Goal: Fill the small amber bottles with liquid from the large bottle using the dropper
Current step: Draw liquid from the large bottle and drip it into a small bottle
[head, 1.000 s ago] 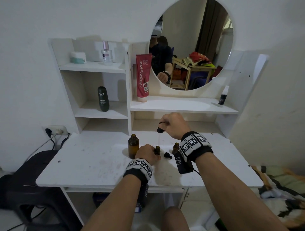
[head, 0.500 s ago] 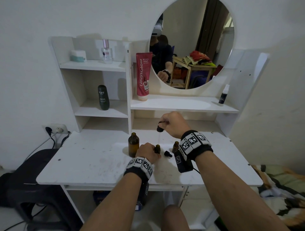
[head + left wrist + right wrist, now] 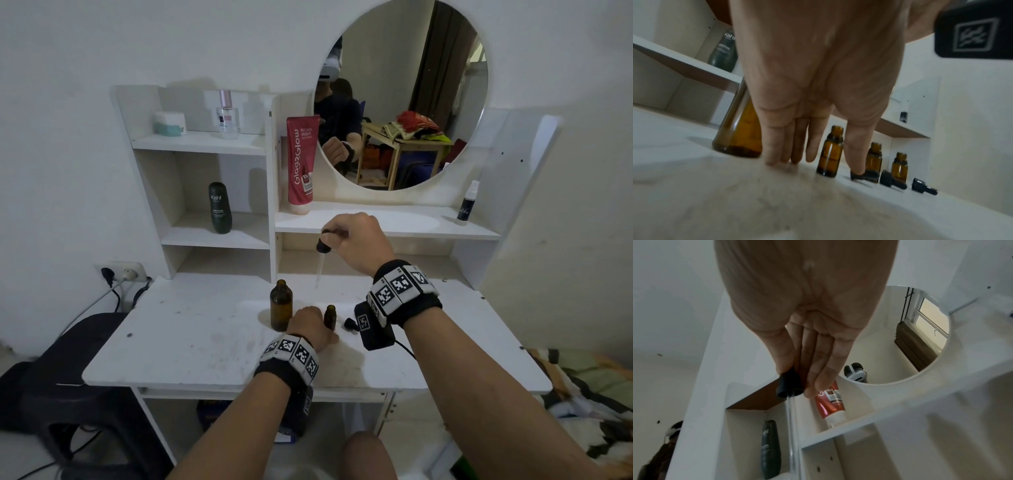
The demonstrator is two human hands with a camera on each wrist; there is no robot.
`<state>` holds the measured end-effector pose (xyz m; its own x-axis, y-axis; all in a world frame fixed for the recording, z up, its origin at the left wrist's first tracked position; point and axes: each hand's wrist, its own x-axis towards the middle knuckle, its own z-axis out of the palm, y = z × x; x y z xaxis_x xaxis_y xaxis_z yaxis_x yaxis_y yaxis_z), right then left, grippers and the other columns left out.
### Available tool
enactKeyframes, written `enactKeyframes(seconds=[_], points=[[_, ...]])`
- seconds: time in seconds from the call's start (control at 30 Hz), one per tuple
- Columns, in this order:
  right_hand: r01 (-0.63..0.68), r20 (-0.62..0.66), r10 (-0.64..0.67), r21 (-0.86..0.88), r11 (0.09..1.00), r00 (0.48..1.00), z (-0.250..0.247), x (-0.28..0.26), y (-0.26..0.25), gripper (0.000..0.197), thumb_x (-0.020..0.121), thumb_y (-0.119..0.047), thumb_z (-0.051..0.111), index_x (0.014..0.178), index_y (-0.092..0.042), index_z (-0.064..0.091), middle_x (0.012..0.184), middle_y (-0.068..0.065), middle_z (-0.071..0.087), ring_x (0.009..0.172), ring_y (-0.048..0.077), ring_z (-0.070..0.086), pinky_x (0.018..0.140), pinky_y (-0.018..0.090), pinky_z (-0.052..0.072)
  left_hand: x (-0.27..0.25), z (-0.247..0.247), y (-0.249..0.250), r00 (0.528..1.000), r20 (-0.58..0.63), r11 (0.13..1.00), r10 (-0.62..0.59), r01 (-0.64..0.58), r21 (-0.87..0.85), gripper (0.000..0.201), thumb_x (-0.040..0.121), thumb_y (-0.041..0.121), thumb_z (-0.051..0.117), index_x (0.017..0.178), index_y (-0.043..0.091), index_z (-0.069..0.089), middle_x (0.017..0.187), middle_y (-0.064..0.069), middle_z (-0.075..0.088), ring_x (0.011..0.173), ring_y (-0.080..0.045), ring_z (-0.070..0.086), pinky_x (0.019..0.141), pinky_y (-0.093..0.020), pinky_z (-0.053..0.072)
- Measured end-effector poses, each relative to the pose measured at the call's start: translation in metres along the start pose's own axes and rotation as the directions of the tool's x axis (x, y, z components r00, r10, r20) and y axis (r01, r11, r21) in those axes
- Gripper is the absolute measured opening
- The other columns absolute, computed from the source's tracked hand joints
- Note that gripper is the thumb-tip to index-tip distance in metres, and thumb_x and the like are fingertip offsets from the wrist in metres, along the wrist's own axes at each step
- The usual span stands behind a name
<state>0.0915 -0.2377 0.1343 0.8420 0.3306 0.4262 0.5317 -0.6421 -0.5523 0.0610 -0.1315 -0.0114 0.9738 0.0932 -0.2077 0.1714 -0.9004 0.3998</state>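
Note:
The large amber bottle (image 3: 281,310) stands uncapped on the white desk (image 3: 191,342). Right of it is a small amber bottle (image 3: 330,317), also open. My left hand (image 3: 310,327) rests beside it. In the left wrist view its straight fingers (image 3: 812,146) touch the desk left of this bottle (image 3: 831,154) and the thumb is on its right. Two more small bottles (image 3: 874,158) (image 3: 899,165) stand further right. My right hand (image 3: 337,236) pinches the black top of the dropper (image 3: 323,246). Its glass tube (image 3: 791,426) hangs down, high above the bottles.
Loose black dropper caps (image 3: 892,179) (image 3: 924,188) lie in front of the small bottles. Shelves behind hold a red tube (image 3: 301,164), a dark bottle (image 3: 220,207) and a small spray bottle (image 3: 467,202). A round mirror (image 3: 411,85) hangs above. A black stool (image 3: 68,377) stands at the left.
My right hand has raised the dropper a little and shifted it left. The left hand stays by the small bottle.

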Motion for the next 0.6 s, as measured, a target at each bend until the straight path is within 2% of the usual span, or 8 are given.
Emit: enactKeyframes(seconds=[0.07,0.17,0.27,0.3,0.37,0.43,0.5,0.6], points=[[0.014,-0.018,-0.013,0.041,0.999,1.000,0.001,0.005,-0.010,0.012,0.087,-0.018,0.065,0.094,-0.014,0.074,0.088,0.002,0.072,0.085,0.015,0.063,0.078,0.026,0.050,-0.004,-0.005,-0.003,0.999,0.041,1.000,0.007,-0.008,0.029,0.034,0.080,0.041,0.070,0.094,0.012,0.058,0.098,-0.004,0.063,0.096,-0.022,0.063,0.077,-0.029,0.048],[0.052,-0.026,-0.050,0.078,0.996,0.998,0.011,0.012,-0.025,0.012,0.087,-0.018,0.066,0.095,-0.013,0.073,0.091,0.003,0.071,0.088,0.017,0.064,0.081,0.030,0.051,-0.013,-0.018,-0.018,0.991,0.131,1.000,-0.006,0.007,-0.010,0.032,0.085,0.040,0.068,0.095,0.009,0.066,0.095,-0.005,0.067,0.095,-0.022,0.064,0.084,-0.030,0.051],[0.064,-0.023,-0.062,0.095,0.993,0.998,0.021,0.017,-0.038,0.012,0.087,-0.018,0.066,0.095,-0.013,0.072,0.091,0.002,0.071,0.088,0.017,0.064,0.082,0.030,0.052,-0.022,-0.030,-0.051,0.967,0.241,0.987,-0.085,0.115,-0.112,0.033,0.082,0.043,0.070,0.092,0.012,0.068,0.085,-0.001,0.070,0.087,-0.019,0.067,0.080,-0.029,0.053],[0.067,-0.022,-0.065,0.103,0.992,0.998,0.023,0.019,-0.040,0.011,0.087,-0.018,0.066,0.095,-0.013,0.072,0.091,0.002,0.071,0.088,0.017,0.064,0.082,0.029,0.051,-0.025,-0.034,-0.063,0.960,0.244,0.980,-0.135,0.165,-0.109,0.037,0.078,0.045,0.072,0.096,0.013,0.066,0.086,0.001,0.069,0.086,-0.019,0.066,0.079,-0.029,0.053],[0.085,-0.016,-0.084,0.089,0.992,0.996,0.027,0.021,-0.045,0.011,0.087,-0.017,0.065,0.094,-0.013,0.073,0.091,0.002,0.071,0.088,0.016,0.064,0.082,0.028,0.051,-0.030,-0.042,-0.082,0.957,0.175,0.972,-0.230,0.235,-0.010,0.051,0.073,0.051,0.072,0.108,0.015,0.059,0.099,0.000,0.064,0.096,-0.020,0.061,0.090,-0.035,0.049],[0.100,0.004,-0.100,0.051,0.994,0.995,0.029,0.021,-0.049,0.011,0.088,-0.017,0.064,0.093,-0.014,0.073,0.087,0.000,0.069,0.086,0.015,0.062,0.080,0.028,0.050,-0.031,-0.048,-0.094,0.958,0.055,0.958,-0.281,0.276,0.078,0.064,0.067,0.059,0.069,0.116,0.020,0.053,0.115,-0.003,0.058,0.112,-0.024,0.053,0.100,-0.042,0.040],[0.105,0.021,-0.105,0.020,0.994,0.994,0.032,0.021,-0.049,0.011,0.088,-0.015,0.063,0.091,-0.013,0.073,0.081,-0.003,0.065,0.081,0.013,0.059,0.076,0.026,0.047,-0.025,-0.048,-0.096,0.967,-0.014,0.966,-0.256,0.256,0.030,0.081,0.061,0.068,0.069,0.127,0.025,0.050,0.128,-0.002,0.049,0.123,-0.026,0.043,0.103,-0.046,0.037],[0.094,0.045,-0.094,0.001,0.996,0.995,0.036,0.020,-0.046,0.011,0.087,-0.014,0.062,0.089,-0.014,0.073,0.077,-0.004,0.067,0.074,0.009,0.056,0.066,0.017,0.041,-0.012,-0.046,-0.096,0.982,-0.070,0.976,-0.175,0.164,-0.140,0.084,0.052,0.075,0.069,0.126,0.039,0.051,0.127,0.010,0.049,0.123,-0.020,0.044,0.100,-0.047,0.036]])
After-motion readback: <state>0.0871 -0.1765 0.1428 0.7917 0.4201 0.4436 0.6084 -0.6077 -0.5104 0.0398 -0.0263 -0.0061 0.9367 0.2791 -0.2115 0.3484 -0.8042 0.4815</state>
